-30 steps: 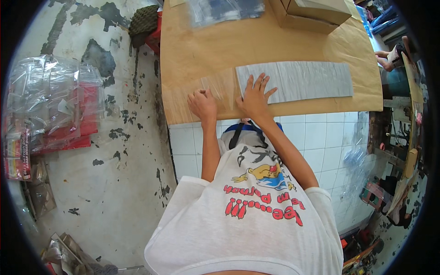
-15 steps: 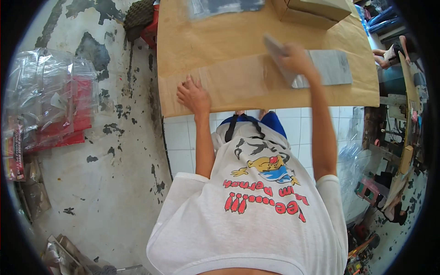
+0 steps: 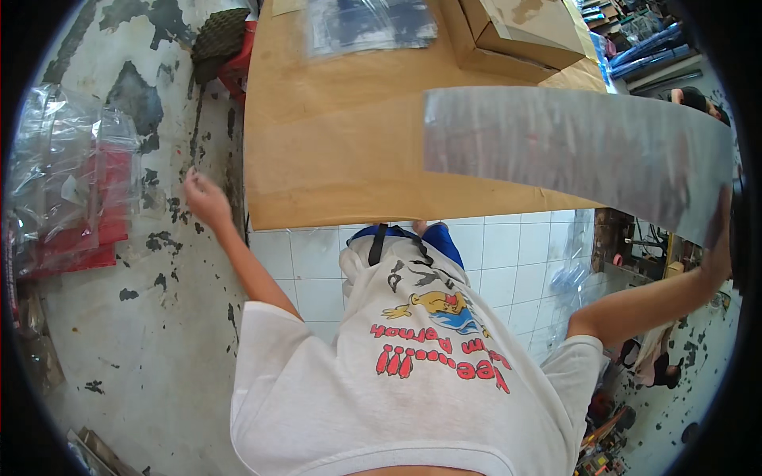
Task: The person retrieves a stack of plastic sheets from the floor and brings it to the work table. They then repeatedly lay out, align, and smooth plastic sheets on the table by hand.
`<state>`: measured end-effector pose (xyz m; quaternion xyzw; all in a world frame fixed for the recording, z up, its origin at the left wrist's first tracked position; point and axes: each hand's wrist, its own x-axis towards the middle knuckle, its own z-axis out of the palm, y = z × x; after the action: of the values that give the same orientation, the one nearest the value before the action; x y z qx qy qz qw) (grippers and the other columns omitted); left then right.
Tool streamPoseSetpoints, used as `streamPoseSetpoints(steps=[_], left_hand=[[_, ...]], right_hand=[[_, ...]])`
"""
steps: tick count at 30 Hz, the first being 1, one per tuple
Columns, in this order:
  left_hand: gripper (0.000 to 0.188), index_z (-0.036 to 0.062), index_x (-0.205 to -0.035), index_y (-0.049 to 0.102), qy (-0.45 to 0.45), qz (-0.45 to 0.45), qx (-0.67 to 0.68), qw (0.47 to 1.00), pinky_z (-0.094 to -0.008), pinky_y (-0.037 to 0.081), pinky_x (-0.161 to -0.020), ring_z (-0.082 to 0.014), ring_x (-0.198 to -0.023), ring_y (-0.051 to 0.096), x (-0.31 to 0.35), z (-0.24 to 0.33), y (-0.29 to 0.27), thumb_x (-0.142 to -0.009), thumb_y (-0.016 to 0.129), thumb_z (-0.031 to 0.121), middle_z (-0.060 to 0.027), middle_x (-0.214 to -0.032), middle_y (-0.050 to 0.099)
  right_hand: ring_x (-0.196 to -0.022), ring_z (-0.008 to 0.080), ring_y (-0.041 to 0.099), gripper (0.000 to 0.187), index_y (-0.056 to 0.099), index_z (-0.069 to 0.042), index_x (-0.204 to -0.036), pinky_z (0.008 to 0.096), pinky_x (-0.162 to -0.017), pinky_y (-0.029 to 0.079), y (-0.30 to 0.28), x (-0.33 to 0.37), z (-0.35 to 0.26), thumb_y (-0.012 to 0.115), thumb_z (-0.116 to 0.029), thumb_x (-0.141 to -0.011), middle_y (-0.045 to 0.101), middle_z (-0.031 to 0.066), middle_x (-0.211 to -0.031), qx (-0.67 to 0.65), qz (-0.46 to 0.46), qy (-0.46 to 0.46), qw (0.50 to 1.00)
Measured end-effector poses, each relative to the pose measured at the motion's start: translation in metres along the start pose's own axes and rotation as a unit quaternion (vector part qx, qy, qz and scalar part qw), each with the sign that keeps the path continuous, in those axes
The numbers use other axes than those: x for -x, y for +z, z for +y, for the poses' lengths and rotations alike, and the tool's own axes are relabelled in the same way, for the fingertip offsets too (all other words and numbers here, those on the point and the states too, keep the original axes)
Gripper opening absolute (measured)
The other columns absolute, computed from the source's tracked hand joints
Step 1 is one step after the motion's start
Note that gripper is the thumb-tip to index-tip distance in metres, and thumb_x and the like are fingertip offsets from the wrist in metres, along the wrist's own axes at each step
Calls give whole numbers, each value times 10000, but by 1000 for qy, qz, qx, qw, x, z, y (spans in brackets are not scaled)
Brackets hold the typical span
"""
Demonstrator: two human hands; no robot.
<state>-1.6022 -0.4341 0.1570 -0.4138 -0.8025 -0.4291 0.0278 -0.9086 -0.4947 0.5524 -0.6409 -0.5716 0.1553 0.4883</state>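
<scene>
A long, greyish, see-through plastic sheet (image 3: pixel 556 135) stretches above the right part of the paper-covered table (image 3: pixel 333 182) and past its right side. My right hand (image 3: pixel 721 226), far out at the right rim of the view, grips the sheet's right end; the sheet and the dark rim hide part of the fingers. Off the table's left edge, my left hand (image 3: pixel 208 200) is raised in the air over the floor, away from the sheet. Its fingers look curled but are smeared, so whether anything is between them does not show.
At the table's back lie a stack of clear and dark plastic sheets (image 3: pixel 369 28) and a cardboard box (image 3: pixel 516 40). Clear and red plastic packs (image 3: pixel 75 174) lie on the floor at left. A red stool-like thing (image 3: pixel 236 71) stands beside the table. Another person (image 3: pixel 694 99) is at far right.
My right hand has swung far right, drawing the grey sheet with it. My left hand has lifted off the table and moved left. The view has shifted slightly to the right.
</scene>
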Motion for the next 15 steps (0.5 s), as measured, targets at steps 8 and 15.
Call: streamPoseSetpoints(steps=[8, 15], left_hand=[[570, 37, -1396, 435, 285, -344, -67, 892, -481, 179, -1144, -314, -1375, 329, 156, 112, 82, -933, 513, 360, -149, -1487, 367], [576, 96, -1420, 424, 239, -279, -130, 921, -506, 129, -1153, -285, -1410, 267, 152, 98, 67, -932, 505, 391, -97, -1527, 314]], right_hand=[[-901, 111, 612, 403, 522, -66, -1328, 255, -776, 476, 83, -14, 106, 596, -109, -934, 654, 92, -1097, 55, -50, 63, 995], [-891, 324, 664, 467, 586, -108, -1257, 420, -794, 502, 79, 4, 367, 686, -235, -819, 694, 176, -977, 424, -24, 31, 905]])
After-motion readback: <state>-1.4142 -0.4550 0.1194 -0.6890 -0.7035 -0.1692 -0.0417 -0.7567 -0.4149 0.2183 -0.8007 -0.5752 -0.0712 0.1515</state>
